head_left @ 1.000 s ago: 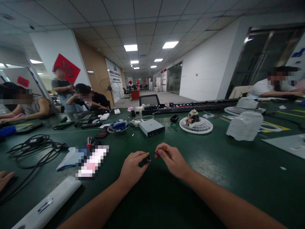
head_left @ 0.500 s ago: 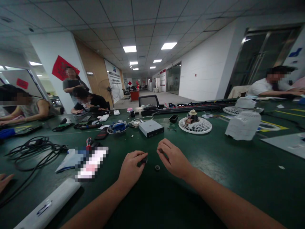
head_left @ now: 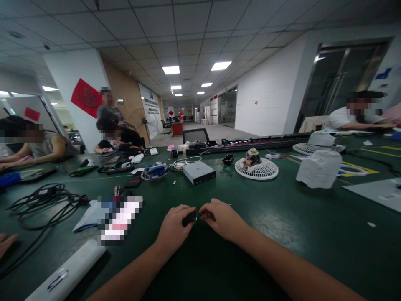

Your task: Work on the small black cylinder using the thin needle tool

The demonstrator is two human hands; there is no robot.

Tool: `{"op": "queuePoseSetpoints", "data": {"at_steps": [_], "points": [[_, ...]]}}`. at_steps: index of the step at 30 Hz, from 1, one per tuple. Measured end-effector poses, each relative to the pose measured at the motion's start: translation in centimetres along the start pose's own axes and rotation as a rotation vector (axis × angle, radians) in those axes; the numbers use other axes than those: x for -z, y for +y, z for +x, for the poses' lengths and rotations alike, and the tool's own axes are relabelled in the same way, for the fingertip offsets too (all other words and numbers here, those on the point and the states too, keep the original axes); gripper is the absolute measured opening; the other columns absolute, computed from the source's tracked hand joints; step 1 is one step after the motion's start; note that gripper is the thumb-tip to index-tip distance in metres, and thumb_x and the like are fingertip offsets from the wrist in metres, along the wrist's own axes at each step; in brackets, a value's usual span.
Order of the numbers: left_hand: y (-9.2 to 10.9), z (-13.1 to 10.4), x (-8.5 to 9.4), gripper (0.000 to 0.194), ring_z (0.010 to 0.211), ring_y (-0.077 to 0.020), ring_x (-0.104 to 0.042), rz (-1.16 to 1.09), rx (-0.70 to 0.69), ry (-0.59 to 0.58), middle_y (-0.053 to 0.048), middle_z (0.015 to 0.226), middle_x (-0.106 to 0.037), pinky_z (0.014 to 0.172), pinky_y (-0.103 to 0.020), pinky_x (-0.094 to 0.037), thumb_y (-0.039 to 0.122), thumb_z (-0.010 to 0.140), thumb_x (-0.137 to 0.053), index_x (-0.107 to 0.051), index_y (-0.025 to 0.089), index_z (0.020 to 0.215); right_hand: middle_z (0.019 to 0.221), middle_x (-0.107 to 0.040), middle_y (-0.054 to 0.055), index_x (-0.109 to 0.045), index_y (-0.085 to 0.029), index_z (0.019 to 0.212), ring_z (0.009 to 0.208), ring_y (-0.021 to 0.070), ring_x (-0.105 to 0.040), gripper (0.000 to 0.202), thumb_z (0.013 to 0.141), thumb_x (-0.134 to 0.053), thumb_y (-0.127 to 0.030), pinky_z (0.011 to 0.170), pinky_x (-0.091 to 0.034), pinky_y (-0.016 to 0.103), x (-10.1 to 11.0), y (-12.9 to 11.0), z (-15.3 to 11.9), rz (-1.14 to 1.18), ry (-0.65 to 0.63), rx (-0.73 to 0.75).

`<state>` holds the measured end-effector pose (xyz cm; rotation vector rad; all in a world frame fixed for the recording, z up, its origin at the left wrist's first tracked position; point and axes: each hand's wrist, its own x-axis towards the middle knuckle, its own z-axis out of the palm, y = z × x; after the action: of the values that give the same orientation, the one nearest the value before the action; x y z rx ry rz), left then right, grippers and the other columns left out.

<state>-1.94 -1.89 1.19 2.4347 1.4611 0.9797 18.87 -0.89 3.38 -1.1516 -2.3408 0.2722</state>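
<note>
Low over the green tabletop, my left hand [head_left: 176, 225] is closed on a small black cylinder [head_left: 189, 218]. The cylinder lies on its side, and its round end with a shiny rim faces my right hand. My right hand [head_left: 222, 217] is curled, thumb and fingers pinching a small dark piece [head_left: 202, 214] too small to name. A narrow gap separates this piece from the cylinder's end. The fingers hide most of both things.
Ahead stand a grey disc drive [head_left: 200, 172] and a white fan grille [head_left: 257, 169] with a motor. At left are coiled black cables [head_left: 46, 200], a white power strip [head_left: 65, 271] and another person's hand [head_left: 6, 243]. A white plastic housing [head_left: 319, 167] stands at right.
My right hand has come down and left, close to the cylinder's end. The cylinder has turned its end rightward. The small round black part between my hands no longer shows on the table.
</note>
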Motion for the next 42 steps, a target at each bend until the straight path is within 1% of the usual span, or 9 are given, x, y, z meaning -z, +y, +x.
{"op": "queuePoseSetpoints", "data": {"at_steps": [5,10,13,21,27,32,35,39,42], "points": [[0.4,-0.2,0.1,0.052,0.103,-0.0247,-0.067,-0.051,-0.068,0.001,-0.004,0.113,-0.073,0.092,-0.041,-0.053,0.009,0.075,-0.075,-0.065,0.025,0.123,0.099,-0.068,0.004,-0.074,-0.024,0.095,0.095,0.0205,-0.060,0.023,0.086,-0.063,-0.006,0.081,-0.048,0.033,-0.4,0.0,-0.2,0.071,0.089,0.180],[0.6,-0.4,0.1,0.053,0.101,-0.0243,-0.068,-0.069,-0.105,0.031,-0.005,0.112,-0.074,0.090,-0.039,-0.055,0.009,0.073,-0.077,-0.064,0.023,0.123,0.085,-0.071,0.002,-0.074,-0.021,0.089,0.085,0.0197,-0.060,0.022,0.078,-0.070,-0.001,0.076,-0.048,0.031,-0.9,0.5,0.0,0.137,0.122,0.227],[0.7,-0.5,0.2,0.050,0.098,-0.0231,-0.069,-0.094,-0.164,0.032,-0.005,0.109,-0.074,0.087,-0.037,-0.056,0.010,0.073,-0.078,-0.064,0.023,0.120,0.088,-0.069,0.002,-0.074,-0.022,0.082,0.086,0.0191,-0.060,0.022,0.076,-0.073,-0.001,0.076,-0.048,0.030,-0.9,0.6,0.1,0.153,0.169,0.248],[0.7,-0.6,0.4,0.047,0.097,-0.0221,-0.069,-0.127,-0.255,0.003,-0.005,0.107,-0.074,0.086,-0.035,-0.056,0.008,0.076,-0.074,-0.064,0.024,0.119,0.082,-0.063,0.001,-0.063,-0.020,0.081,0.078,0.0188,-0.060,0.023,0.068,-0.081,-0.015,0.068,-0.045,0.030,-0.2,-0.2,-0.2,0.166,0.142,-0.006],[0.9,-0.6,0.6,0.045,0.094,-0.0216,-0.069,-0.154,-0.355,-0.012,-0.005,0.103,-0.075,0.085,-0.036,-0.055,0.001,0.076,-0.066,-0.066,0.024,0.115,0.081,-0.062,0.001,-0.061,-0.020,0.079,0.074,0.0172,-0.060,0.017,0.072,-0.073,-0.010,0.065,-0.043,0.028,-0.5,-0.6,-0.4,0.261,0.059,-0.059],[1.0,-0.6,0.6,0.045,0.094,-0.0220,-0.069,-0.147,-0.328,-0.012,-0.006,0.104,-0.075,0.085,-0.037,-0.055,0.005,0.077,-0.069,-0.065,0.024,0.118,0.082,-0.061,0.002,-0.063,-0.020,0.081,0.073,0.0174,-0.058,0.014,0.072,-0.072,-0.015,0.065,-0.043,0.029,-0.5,-0.8,-0.4,0.195,0.079,-0.090],[1.1,-0.6,0.4,0.050,0.096,-0.0220,-0.069,-0.146,-0.249,0.045,-0.005,0.106,-0.075,0.086,-0.036,-0.057,0.004,0.075,-0.070,-0.064,0.024,0.120,0.081,-0.061,0.003,-0.062,-0.020,0.083,0.076,0.0190,-0.058,0.013,0.075,-0.070,-0.015,0.067,-0.045,0.031,-0.2,-1.0,-0.3,0.164,0.116,-0.041],[0.9,-0.5,0.0,0.046,0.096,-0.0233,-0.071,-0.123,-0.112,0.144,-0.005,0.107,-0.075,0.086,-0.038,-0.059,0.009,0.073,-0.073,-0.067,0.023,0.117,0.091,-0.062,0.006,-0.062,-0.019,0.090,0.090,0.0224,-0.058,0.015,0.083,-0.057,-0.007,0.081,-0.048,0.037,0.4,-0.9,-0.2,0.184,0.255,0.062],[0.4,-0.2,-0.1,0.044,0.096,-0.0237,-0.072,-0.129,-0.010,0.182,-0.004,0.107,-0.076,0.087,-0.040,-0.060,0.011,0.074,-0.074,-0.068,0.023,0.116,0.104,-0.060,0.009,-0.063,-0.021,0.100,0.099,0.0232,-0.057,0.016,0.095,-0.049,-0.016,0.088,-0.047,0.039,0.9,-0.5,-0.1,0.244,0.395,0.072]]}}
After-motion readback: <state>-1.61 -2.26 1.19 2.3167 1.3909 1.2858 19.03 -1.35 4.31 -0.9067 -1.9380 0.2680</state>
